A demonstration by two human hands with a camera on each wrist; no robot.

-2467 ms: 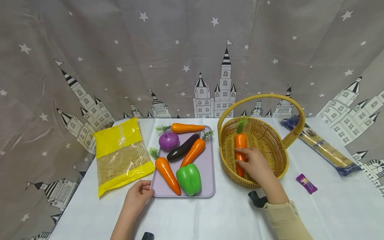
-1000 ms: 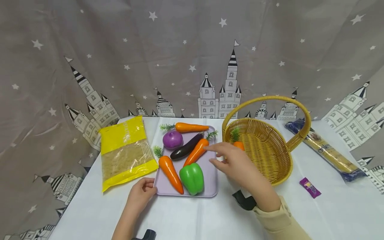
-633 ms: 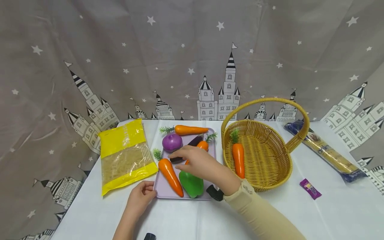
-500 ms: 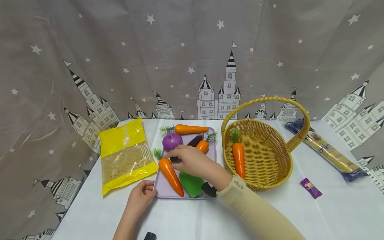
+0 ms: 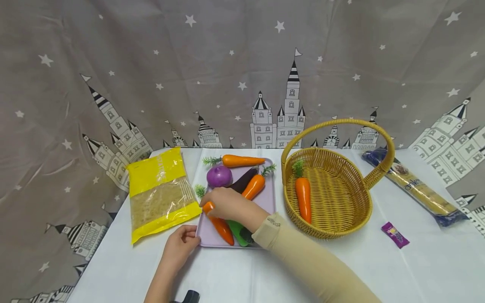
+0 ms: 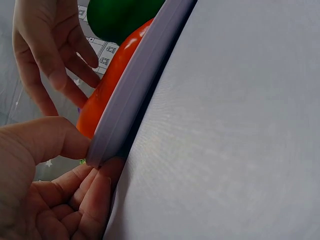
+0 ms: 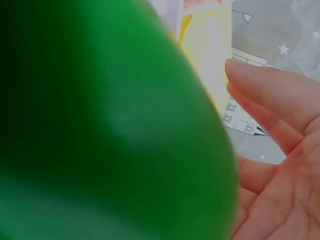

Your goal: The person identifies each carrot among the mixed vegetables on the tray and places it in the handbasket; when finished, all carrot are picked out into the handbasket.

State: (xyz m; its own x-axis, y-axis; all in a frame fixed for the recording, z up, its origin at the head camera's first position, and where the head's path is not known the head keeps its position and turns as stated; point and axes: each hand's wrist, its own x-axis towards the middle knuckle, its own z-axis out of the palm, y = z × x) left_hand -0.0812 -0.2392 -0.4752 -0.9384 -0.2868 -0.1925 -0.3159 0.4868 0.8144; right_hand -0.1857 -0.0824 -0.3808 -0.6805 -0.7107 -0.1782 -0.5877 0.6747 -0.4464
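while a starry curtain (image 5: 235, 33) hangs behind the white table (image 5: 424, 277), a basket (image 5: 335, 202) stands on the right, and inside it, along its left side, lies another carrot (image 5: 303, 200), leaves to the back. the tray (image 5: 268, 198) sits just left of the basket, its near left corner pinched between the thumb and fingers of the left hand (image 5: 178, 247). above the tray is the right hand (image 5: 230, 204), its thumb and fingers spread over the thick end of the front carrot (image 5: 222, 229); i cannot tell whether they touch it. that carrot lies at the tray's left side, its long axis slanting, leaves to the back left and tip towards the near edge and a little right. just right of it is a pepper (image 5: 235, 231), partly hidden by the right arm.
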